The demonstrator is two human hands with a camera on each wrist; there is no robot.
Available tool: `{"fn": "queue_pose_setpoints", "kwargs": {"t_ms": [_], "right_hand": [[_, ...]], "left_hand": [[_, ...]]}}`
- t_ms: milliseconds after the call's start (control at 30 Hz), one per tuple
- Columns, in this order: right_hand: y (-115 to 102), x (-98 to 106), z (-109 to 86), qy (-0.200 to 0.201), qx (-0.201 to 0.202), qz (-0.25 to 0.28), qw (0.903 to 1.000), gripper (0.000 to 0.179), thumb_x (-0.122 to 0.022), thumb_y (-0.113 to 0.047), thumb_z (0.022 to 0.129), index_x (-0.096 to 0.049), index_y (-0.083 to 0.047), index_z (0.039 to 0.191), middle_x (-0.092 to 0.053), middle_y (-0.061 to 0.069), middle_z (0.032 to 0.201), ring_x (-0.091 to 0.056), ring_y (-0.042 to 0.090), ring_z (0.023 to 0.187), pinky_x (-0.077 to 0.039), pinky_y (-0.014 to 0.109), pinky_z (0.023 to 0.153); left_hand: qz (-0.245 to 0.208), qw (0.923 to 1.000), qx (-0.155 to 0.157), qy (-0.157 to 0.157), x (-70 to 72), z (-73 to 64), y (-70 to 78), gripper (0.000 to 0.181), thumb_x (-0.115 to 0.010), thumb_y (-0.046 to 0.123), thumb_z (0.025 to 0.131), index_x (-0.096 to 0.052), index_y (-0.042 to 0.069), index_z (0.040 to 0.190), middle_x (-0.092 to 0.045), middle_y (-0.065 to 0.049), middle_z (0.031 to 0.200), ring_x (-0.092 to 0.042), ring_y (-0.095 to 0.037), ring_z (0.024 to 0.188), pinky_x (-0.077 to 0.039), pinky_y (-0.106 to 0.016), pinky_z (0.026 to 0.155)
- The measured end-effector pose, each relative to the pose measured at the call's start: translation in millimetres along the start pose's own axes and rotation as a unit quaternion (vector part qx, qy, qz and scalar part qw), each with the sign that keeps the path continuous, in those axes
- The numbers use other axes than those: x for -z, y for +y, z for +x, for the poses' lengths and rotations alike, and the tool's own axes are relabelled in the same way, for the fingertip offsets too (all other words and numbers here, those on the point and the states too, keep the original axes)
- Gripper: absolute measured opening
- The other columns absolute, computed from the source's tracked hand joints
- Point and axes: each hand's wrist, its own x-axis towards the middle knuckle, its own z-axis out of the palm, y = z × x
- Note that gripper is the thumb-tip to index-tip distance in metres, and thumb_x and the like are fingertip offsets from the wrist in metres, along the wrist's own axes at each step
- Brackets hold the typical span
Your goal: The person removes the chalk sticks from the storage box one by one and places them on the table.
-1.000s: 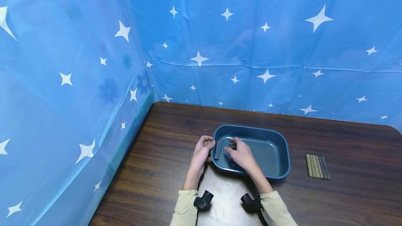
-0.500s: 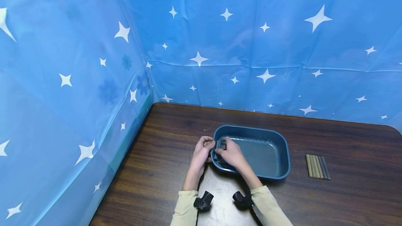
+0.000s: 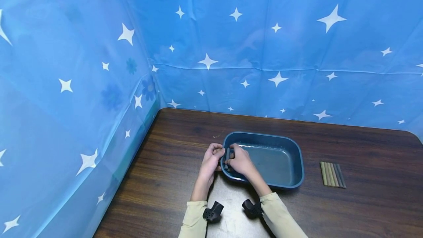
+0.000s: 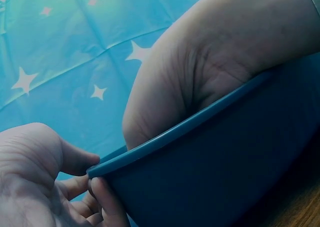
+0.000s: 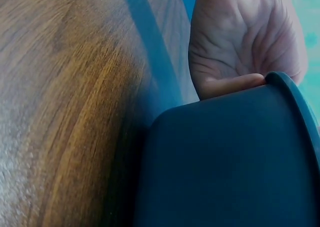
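A blue rectangular basin (image 3: 279, 184) stands on the table. My left hand (image 3: 209, 161) grips its left rim, with thumb and fingers pinching the edge in the left wrist view. My right hand (image 3: 241, 161) reaches inside the basin's left end, its fingers curled at a short dark grey stick (image 3: 227, 155) lying along the left wall. The fingertips are partly hidden, but they appear to pinch that stick. In the left wrist view the rim (image 4: 200, 112) covers the right fingers. The right wrist view shows the basin's outer wall (image 5: 225, 152) and the left hand beyond.
To the right of the basin lies a row of short sticks (image 3: 332, 175), several yellowish-green and brownish, the rightmost ones dark grey. The dark wooden table (image 3: 165, 150) meets a blue star-patterned curtain (image 3: 231, 47) at the back and left.
My right hand has moved left inside the basin to the dark grey sticks at the left wall. The left hand keeps its grip on the rim. The head view has shifted slightly.
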Motion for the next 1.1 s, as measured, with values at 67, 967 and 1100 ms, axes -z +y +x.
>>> {"fn": "queue_pose_setpoints", "kwargs": {"t_ms": [67,967,1100], "right_hand": [[0,1,-0.2,0.003,0.006,-0.006,1.0,0.049,-0.07,0.003,0.078,-0.052,0.008,0.123,-0.062,0.01,0.082,-0.057,0.02,0.071,-0.049,0.031,0.06],[12,46,-22.6,-0.021,-0.03,0.157,0.987,0.055,-0.057,0.011,0.084,-0.043,0.003,0.137,-0.057,0.021,0.101,-0.062,0.026,0.074,-0.056,0.041,0.064],[17,59,-27.0,-0.011,-0.03,0.186,0.9821,0.053,-0.057,0.009,0.086,-0.043,0.003,0.137,-0.056,0.024,0.105,-0.063,0.027,0.079,-0.057,0.043,0.068]], "left_hand": [[-0.001,1.0,-0.002,0.004,-0.7,0.8,-1.7,0.027,-0.054,0.015,0.096,-0.048,-0.001,0.117,-0.055,-0.011,0.096,-0.055,-0.015,0.068,-0.045,-0.022,0.046],[-0.001,1.0,-0.004,0.006,-2.6,3.7,-1.8,0.029,-0.054,0.015,0.095,-0.047,-0.002,0.117,-0.056,-0.013,0.099,-0.053,-0.016,0.072,-0.044,-0.021,0.046],[0.005,0.9999,-0.005,0.009,-2.7,4.2,-1.0,0.027,-0.054,0.014,0.095,-0.048,-0.002,0.115,-0.056,-0.013,0.099,-0.052,-0.015,0.071,-0.041,-0.02,0.044]]}}
